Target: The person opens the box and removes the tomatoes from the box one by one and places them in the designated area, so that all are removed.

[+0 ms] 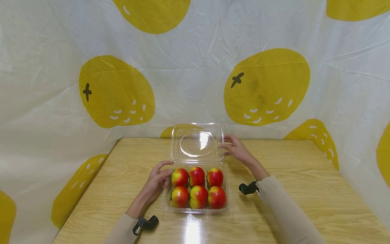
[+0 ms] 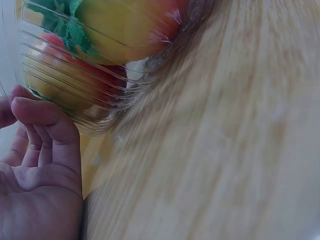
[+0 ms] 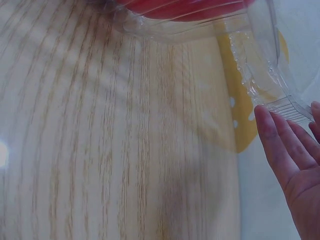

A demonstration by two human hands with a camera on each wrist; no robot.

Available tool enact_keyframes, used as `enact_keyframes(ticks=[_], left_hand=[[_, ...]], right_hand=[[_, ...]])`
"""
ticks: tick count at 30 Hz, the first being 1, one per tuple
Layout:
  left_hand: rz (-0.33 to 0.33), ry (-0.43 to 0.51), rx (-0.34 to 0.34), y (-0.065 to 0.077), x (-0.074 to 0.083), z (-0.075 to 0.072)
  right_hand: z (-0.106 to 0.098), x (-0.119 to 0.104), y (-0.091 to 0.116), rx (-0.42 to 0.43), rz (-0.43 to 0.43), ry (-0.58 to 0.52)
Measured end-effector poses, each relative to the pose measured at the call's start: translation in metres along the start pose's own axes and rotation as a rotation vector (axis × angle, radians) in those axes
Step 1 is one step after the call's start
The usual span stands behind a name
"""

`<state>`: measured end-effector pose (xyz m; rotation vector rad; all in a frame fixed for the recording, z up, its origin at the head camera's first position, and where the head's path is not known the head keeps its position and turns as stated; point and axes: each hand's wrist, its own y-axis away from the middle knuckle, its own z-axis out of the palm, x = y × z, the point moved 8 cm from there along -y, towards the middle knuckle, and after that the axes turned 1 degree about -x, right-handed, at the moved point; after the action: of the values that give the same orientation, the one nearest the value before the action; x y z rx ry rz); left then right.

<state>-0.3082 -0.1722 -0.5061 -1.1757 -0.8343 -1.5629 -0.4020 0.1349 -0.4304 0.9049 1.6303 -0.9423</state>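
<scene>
A clear plastic clamshell box point(image 1: 229, 200) stands on the table with its hinged lid point(image 1: 197, 144) raised at the back. Inside sit several red-and-yellow fruits point(image 1: 198, 196) in two rows; green leaves point(image 2: 75, 35) show on one in the left wrist view. My left hand point(image 1: 156, 179) is at the box's back left corner, its bent fingers point(image 2: 47, 112) against the ribbed side wall. At the raised lid's right edge, my right hand point(image 1: 237, 149) holds it between thumb and fingers, with fingertips point(image 3: 265, 117) on its ribbed side.
The wooden table point(image 1: 289, 189) extends on both sides of the box. Behind it hangs a pale cloth point(image 1: 189, 84) printed with large yellow fruits, which also covers the sides. A black wrist mount point(image 1: 146, 224) sits on the left sleeve, another mount point(image 1: 248, 188) on the right.
</scene>
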Motion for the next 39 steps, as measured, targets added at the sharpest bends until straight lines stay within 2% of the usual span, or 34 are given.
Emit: enact_keyframes(ticks=[18, 29, 39], left_hand=[[-0.003, 0.005, -0.004, 0.0, 0.0, 0.0], [0.005, 0.009, -0.006, 0.0, 0.001, 0.0], [0.007, 0.013, -0.014, 0.0, 0.0, 0.0]], right_hand=[[0.001, 0.015, 0.001, -0.025, 0.053, -0.002], [0.005, 0.021, 0.001, -0.065, 0.073, 0.05], [0.008, 0.025, 0.002, -0.066, 0.091, 0.066]])
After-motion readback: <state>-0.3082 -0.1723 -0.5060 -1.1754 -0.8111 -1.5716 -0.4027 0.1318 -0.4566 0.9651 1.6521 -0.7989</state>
